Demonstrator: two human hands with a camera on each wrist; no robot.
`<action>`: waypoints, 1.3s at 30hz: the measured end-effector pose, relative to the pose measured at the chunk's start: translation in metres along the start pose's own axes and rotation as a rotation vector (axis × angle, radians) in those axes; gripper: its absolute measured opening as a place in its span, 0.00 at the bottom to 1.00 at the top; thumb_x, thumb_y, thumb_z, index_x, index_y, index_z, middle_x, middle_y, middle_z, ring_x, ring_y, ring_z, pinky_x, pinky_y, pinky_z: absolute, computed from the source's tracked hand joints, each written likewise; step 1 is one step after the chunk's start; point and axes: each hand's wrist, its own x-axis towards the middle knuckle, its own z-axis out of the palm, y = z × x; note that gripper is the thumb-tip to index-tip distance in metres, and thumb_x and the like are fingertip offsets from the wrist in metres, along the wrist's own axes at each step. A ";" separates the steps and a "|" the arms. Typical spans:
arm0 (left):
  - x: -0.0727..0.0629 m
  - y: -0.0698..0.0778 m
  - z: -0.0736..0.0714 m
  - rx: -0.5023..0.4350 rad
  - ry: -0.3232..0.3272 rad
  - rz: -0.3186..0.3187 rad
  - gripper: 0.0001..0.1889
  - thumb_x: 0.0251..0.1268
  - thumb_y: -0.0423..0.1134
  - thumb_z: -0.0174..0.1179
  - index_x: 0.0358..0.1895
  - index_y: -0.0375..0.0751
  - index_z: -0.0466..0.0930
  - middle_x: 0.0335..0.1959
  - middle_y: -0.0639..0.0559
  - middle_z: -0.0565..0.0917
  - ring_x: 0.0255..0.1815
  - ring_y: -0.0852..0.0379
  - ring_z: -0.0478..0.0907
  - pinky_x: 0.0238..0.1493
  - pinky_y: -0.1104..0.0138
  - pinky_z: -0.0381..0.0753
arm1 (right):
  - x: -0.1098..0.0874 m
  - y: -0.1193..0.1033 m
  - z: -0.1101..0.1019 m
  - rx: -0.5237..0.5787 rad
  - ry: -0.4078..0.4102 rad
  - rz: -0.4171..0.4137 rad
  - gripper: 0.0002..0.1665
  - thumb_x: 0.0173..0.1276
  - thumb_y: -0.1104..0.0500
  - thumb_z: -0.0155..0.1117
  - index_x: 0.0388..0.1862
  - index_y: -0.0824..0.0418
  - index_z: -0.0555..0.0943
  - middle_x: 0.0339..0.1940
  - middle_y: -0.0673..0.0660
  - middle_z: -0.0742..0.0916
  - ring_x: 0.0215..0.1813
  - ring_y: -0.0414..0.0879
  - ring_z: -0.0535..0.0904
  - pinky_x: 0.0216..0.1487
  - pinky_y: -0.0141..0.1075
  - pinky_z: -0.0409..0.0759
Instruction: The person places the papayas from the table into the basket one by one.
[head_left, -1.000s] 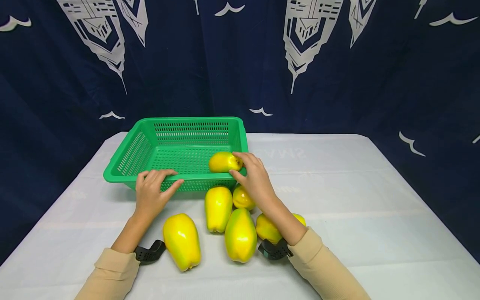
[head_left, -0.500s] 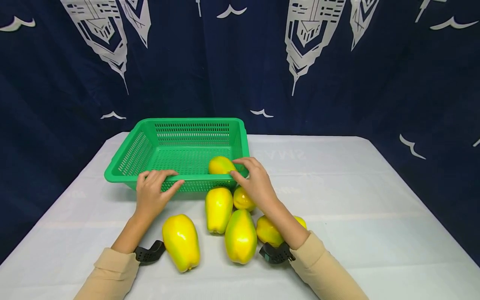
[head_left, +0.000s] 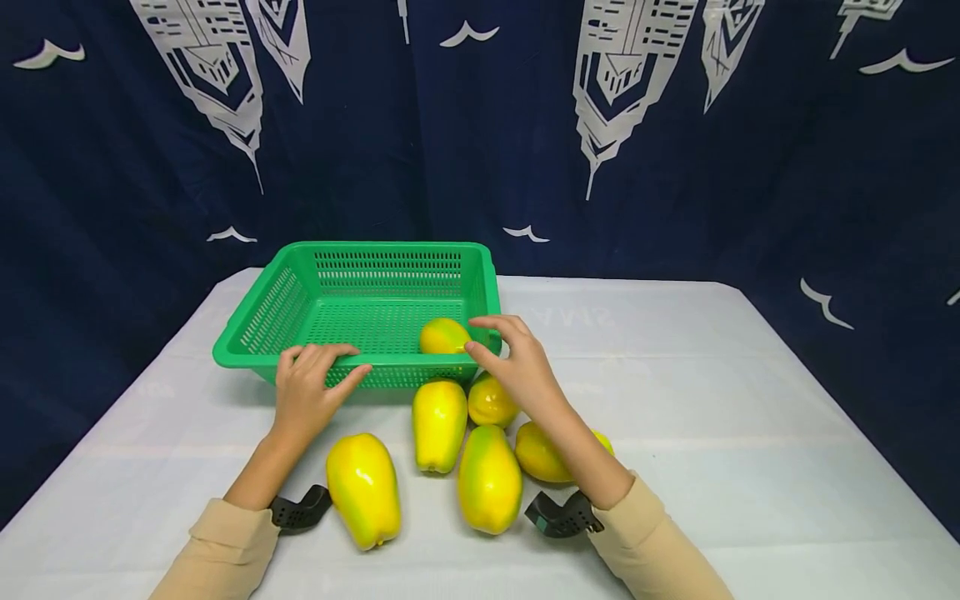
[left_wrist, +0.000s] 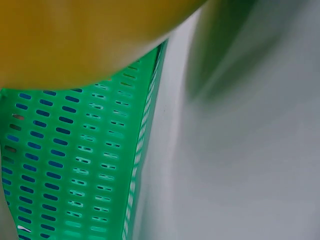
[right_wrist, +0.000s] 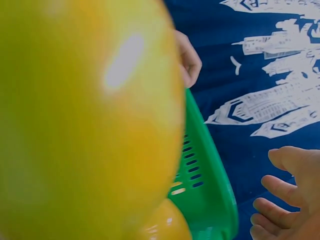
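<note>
In the head view my left hand (head_left: 306, 392) grips the near rim of the green plastic basket (head_left: 300, 361), fingers over the edge and thumb outside. One papaya (head_left: 441, 336) lies inside the basket by the near right corner, its lower part hidden by the rim. My right hand (head_left: 517, 367) is over that corner with thumb and fingers spread apart, and the right wrist view shows its fingers (right_wrist: 280, 190) holding nothing. Under the right forearm lies a yellow papaya (head_left: 542, 454), partly covered. A large papaya (right_wrist: 90, 120) fills much of the right wrist view.
Between the arms on the white-covered table (head_left: 712, 400) are more papayas: one at the left (head_left: 363, 492), another papaya (head_left: 439, 425) against the basket front, a rounder yellow fruit (head_left: 491, 402) and a front papaya (head_left: 489, 479). A dark blue printed curtain (head_left: 480, 125) hangs behind.
The right hand has let go of the papaya in the basket and spread its fingers, moving slightly right. That papaya has settled lower. The front papaya has shifted a little right. The left hand stays put.
</note>
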 end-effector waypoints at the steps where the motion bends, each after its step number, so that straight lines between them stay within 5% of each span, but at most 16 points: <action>1: 0.000 0.000 0.000 0.000 0.002 0.000 0.16 0.41 0.43 0.69 0.35 0.40 0.80 0.29 0.45 0.84 0.31 0.48 0.76 0.46 0.52 0.61 | -0.001 -0.002 -0.002 0.012 0.002 -0.002 0.22 0.64 0.51 0.59 0.56 0.54 0.75 0.60 0.56 0.74 0.65 0.51 0.67 0.65 0.49 0.64; 7: 0.000 0.001 0.000 -0.007 0.002 0.002 0.16 0.46 0.47 0.66 0.35 0.40 0.80 0.29 0.45 0.84 0.31 0.48 0.76 0.46 0.52 0.61 | -0.007 -0.011 -0.012 0.056 0.014 -0.024 0.21 0.64 0.52 0.58 0.56 0.54 0.74 0.60 0.54 0.73 0.66 0.50 0.66 0.68 0.45 0.61; 13: -0.001 0.000 0.000 -0.011 -0.001 -0.004 0.27 0.58 0.63 0.49 0.35 0.40 0.80 0.29 0.45 0.84 0.31 0.48 0.76 0.45 0.53 0.61 | -0.013 -0.015 -0.022 0.082 0.031 -0.056 0.21 0.64 0.52 0.59 0.56 0.53 0.74 0.59 0.52 0.74 0.65 0.47 0.66 0.68 0.43 0.61; 24: 0.000 0.001 0.000 -0.013 0.007 -0.001 0.30 0.59 0.65 0.46 0.35 0.39 0.80 0.29 0.45 0.84 0.31 0.48 0.76 0.45 0.53 0.61 | -0.024 -0.012 -0.036 0.147 0.048 -0.138 0.20 0.65 0.52 0.57 0.56 0.53 0.74 0.56 0.49 0.76 0.63 0.41 0.68 0.67 0.37 0.62; 28: 0.001 0.001 0.000 -0.014 0.010 0.001 0.24 0.56 0.59 0.55 0.35 0.39 0.80 0.29 0.44 0.84 0.31 0.48 0.76 0.45 0.53 0.61 | -0.027 -0.007 -0.038 0.152 0.054 -0.158 0.20 0.65 0.53 0.57 0.56 0.53 0.74 0.56 0.49 0.76 0.62 0.40 0.68 0.67 0.36 0.62; 33: 0.000 0.001 0.001 -0.012 0.009 -0.003 0.16 0.40 0.42 0.69 0.35 0.39 0.80 0.29 0.44 0.84 0.31 0.48 0.76 0.45 0.53 0.61 | -0.032 0.001 -0.040 0.146 0.061 -0.173 0.21 0.65 0.55 0.58 0.57 0.55 0.73 0.57 0.50 0.76 0.62 0.40 0.68 0.66 0.34 0.63; 39: 0.000 0.001 0.001 -0.016 0.005 -0.009 0.16 0.42 0.44 0.68 0.35 0.40 0.80 0.29 0.45 0.84 0.31 0.48 0.76 0.45 0.53 0.61 | -0.039 0.009 -0.043 0.127 0.084 -0.185 0.21 0.65 0.55 0.58 0.57 0.53 0.73 0.57 0.49 0.76 0.62 0.39 0.68 0.65 0.30 0.63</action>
